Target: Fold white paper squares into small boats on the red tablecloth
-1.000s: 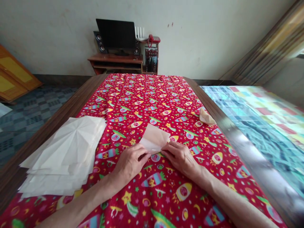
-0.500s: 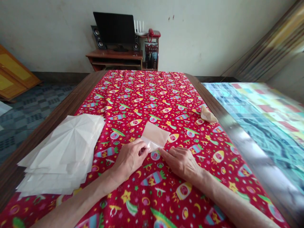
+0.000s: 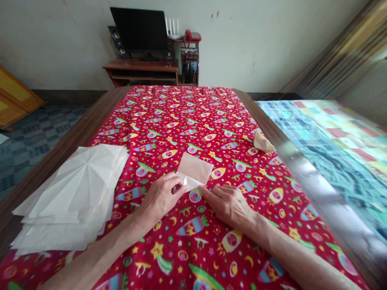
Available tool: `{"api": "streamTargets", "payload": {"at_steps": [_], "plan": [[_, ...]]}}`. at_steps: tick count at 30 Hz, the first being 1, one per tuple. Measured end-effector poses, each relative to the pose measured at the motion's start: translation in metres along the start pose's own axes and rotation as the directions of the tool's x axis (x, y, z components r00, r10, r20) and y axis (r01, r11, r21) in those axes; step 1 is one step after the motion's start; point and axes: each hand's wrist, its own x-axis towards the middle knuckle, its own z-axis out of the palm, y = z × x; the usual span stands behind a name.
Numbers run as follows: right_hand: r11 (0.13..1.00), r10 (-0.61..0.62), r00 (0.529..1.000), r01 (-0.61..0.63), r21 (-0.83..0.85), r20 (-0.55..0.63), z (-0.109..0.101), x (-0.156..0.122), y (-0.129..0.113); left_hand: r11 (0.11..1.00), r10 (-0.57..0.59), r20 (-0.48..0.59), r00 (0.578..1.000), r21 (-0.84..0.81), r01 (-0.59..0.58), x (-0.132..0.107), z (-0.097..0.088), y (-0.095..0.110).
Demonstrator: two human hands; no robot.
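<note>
A small folded square of thin pale paper (image 3: 195, 172) lies on a red cloth printed with rockets and stars (image 3: 187, 125). My left hand (image 3: 161, 196) pinches the paper's near left corner, fingers curled shut on it. My right hand (image 3: 228, 202) lies on the cloth just right of that corner, its fingers stretched toward the paper's near edge and pressing there. Both forearms reach in from the bottom of the view.
A stack of creased white paper sheets (image 3: 72, 193) lies at the left of the table. A finished folded paper piece (image 3: 262, 142) sits near the right edge. Behind stand a desk with a monitor (image 3: 139, 30) and speakers. A patterned mat (image 3: 332, 149) lies at right.
My right hand has slid off the paper's near edge onto the cloth beside it. My left hand keeps its pinch on the corner. The view has tilted slightly.
</note>
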Motion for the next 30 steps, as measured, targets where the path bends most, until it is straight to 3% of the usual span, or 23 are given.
{"api": "streamTargets", "payload": {"at_steps": [24,30], "plan": [[0.991,0.135,0.987,-0.134,-0.013,0.083,-0.0077,0.0028,-0.0056,0.999,-0.008,-0.030,1.000,-0.034,0.007,0.0023,0.0032,-0.0023],[0.991,0.133,0.990,-0.132,-0.015,0.046,-0.0048,0.0028,-0.0046,0.999,-0.018,-0.016,1.000,-0.040,0.018,0.0032,0.0020,-0.0032]]}}
